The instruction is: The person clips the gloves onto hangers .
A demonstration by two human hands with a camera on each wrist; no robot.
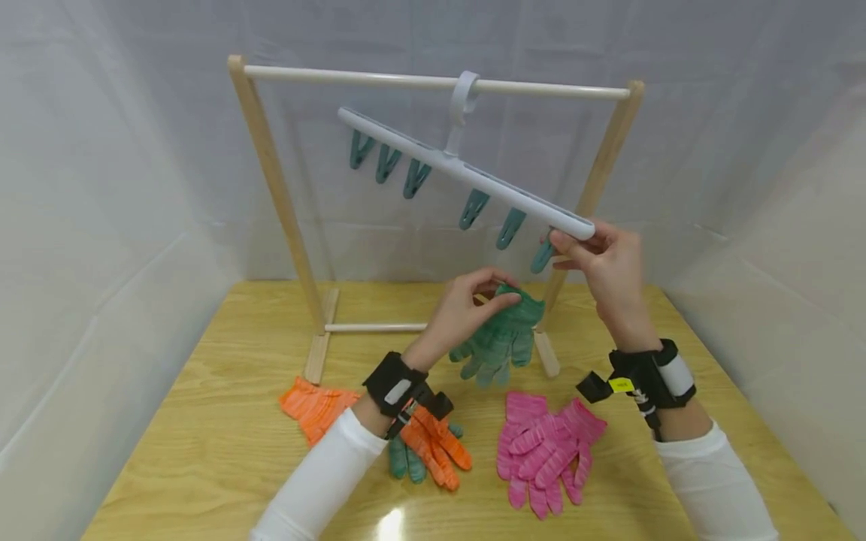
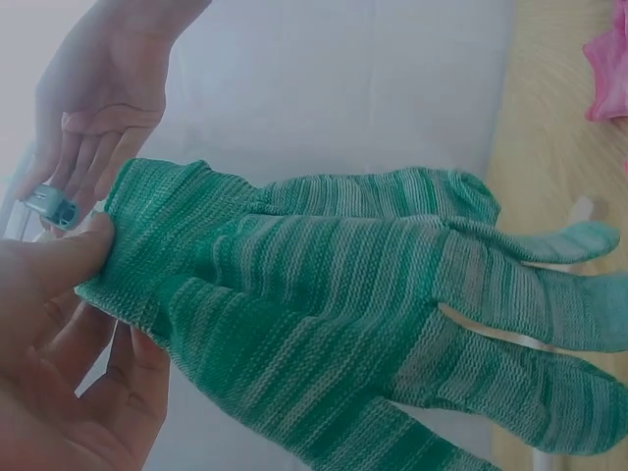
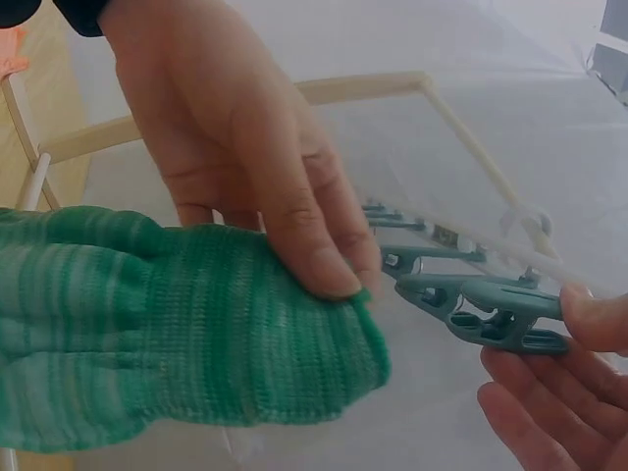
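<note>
My left hand (image 1: 497, 289) pinches the cuff of a green striped glove (image 1: 501, 338), which hangs fingers down above the table. The left wrist view shows the glove (image 2: 324, 294) close up, my thumb (image 2: 59, 265) on its cuff. My right hand (image 1: 564, 244) is at the low right end of a tilted white hanger (image 1: 460, 169) and pinches the last teal clip (image 1: 541, 255). In the right wrist view that clip (image 3: 481, 309) lies between my right thumb and fingers (image 3: 559, 363), a short gap from the glove's cuff (image 3: 167, 334).
The hanger hooks over the top bar of a wooden rack (image 1: 271, 173) at the back of a wooden table (image 1: 223, 421). On the table lie orange gloves (image 1: 318, 406), another green glove (image 1: 406, 462) and pink gloves (image 1: 541, 451). White sheets wall the sides.
</note>
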